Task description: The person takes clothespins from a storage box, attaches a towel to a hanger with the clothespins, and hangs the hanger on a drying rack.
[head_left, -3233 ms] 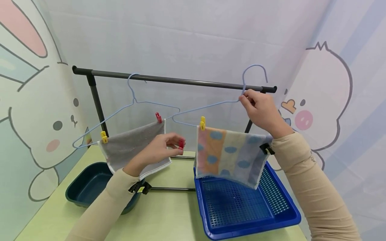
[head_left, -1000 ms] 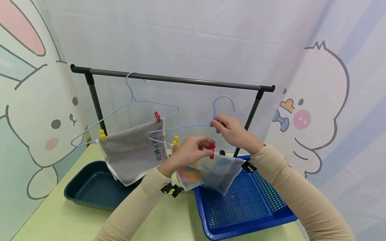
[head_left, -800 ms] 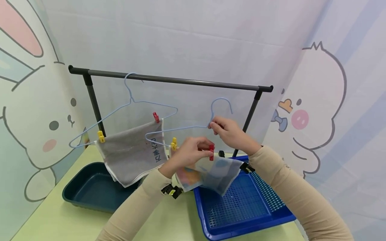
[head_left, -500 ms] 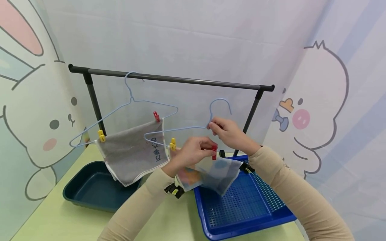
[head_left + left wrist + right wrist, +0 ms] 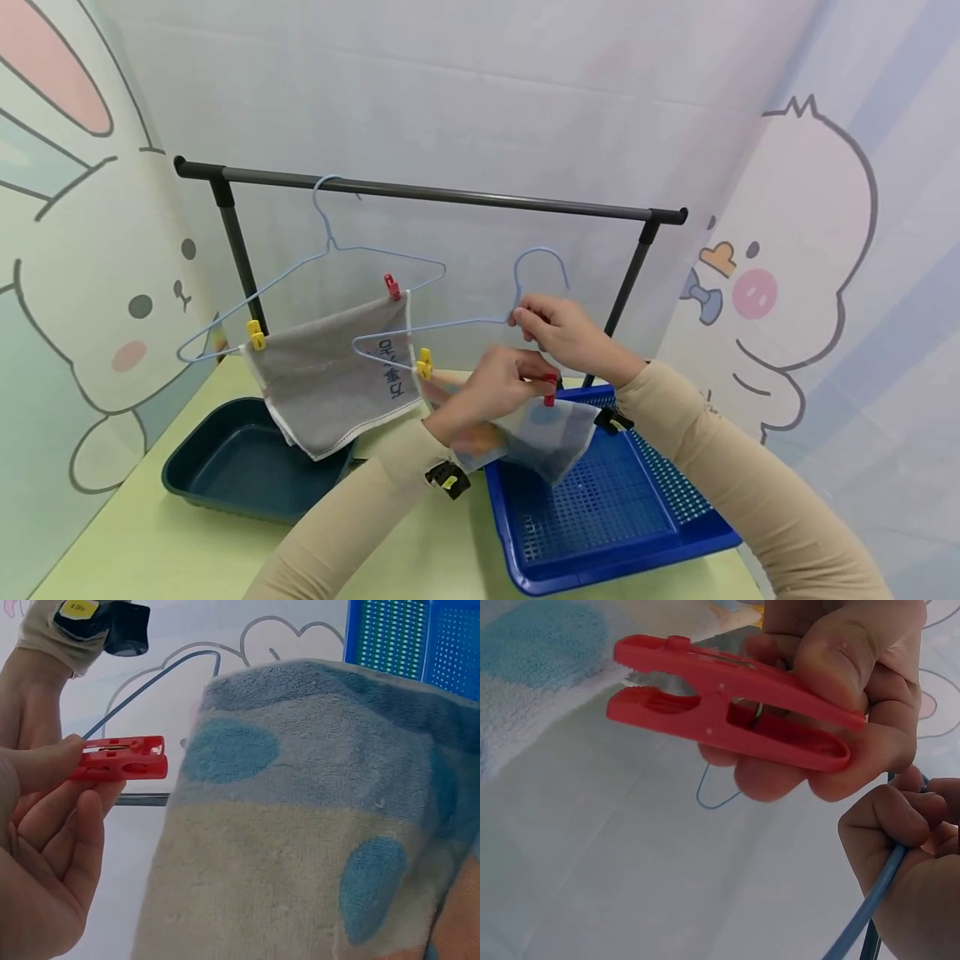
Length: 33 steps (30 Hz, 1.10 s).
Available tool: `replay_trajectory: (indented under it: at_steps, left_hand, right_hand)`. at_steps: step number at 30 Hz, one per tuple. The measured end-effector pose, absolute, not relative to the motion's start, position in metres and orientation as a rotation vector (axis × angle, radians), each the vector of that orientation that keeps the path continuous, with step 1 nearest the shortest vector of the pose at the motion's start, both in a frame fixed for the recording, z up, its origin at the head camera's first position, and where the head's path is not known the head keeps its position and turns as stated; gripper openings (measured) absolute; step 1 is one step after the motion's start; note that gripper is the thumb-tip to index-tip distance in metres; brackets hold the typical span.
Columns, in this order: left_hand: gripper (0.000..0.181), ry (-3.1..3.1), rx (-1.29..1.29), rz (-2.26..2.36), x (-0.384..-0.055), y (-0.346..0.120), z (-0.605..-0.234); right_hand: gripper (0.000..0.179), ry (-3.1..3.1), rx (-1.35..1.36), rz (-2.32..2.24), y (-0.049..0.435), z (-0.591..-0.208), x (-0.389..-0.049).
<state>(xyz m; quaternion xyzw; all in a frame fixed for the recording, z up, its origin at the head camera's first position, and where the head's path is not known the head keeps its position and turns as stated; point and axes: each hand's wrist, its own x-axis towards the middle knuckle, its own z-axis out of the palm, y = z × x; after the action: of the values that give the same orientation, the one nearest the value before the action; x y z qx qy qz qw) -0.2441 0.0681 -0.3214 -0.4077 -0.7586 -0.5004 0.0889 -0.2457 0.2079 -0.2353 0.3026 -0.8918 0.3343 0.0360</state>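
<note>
My right hand (image 5: pixel 562 329) pinches the neck of a light blue wire hanger (image 5: pixel 457 322), held below the rack bar. From it hangs a striped, blue-spotted towel (image 5: pixel 551 433), clipped at its left corner by a yellow clothespin (image 5: pixel 424 363). Between thumb and fingers, my left hand (image 5: pixel 498 387) grips a red clothespin (image 5: pixel 551 390) in front of the towel. In the right wrist view this clothespin (image 5: pixel 727 712) has its tips spread apart with no cloth between them. The left wrist view shows it just beside the towel's (image 5: pixel 300 802) edge. My left forearm hides part of the towel.
A second hanger (image 5: pixel 292 268) on the dark rack bar (image 5: pixel 450 197) carries a grey towel (image 5: pixel 330 375) with yellow and red clothespins. Below stand a dark green basin (image 5: pixel 247 467) and a blue perforated basket (image 5: pixel 600 575) on the pale green table (image 5: pixel 450 550).
My right hand has brought the hanger down and left from rack height. My left hand has carried the red clothespin rightward, then slightly lower, to the spotted towel.
</note>
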Motion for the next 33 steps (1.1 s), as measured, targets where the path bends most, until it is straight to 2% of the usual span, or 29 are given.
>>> replay_trajectory:
  at_steps: [33]
  left_hand:
    - [0.009,-2.325,-1.179,-1.614,-0.238,0.087,-0.329]
  right_hand:
    - [0.027,-2.808,0.928,1.25,0.21,-0.238,-0.25]
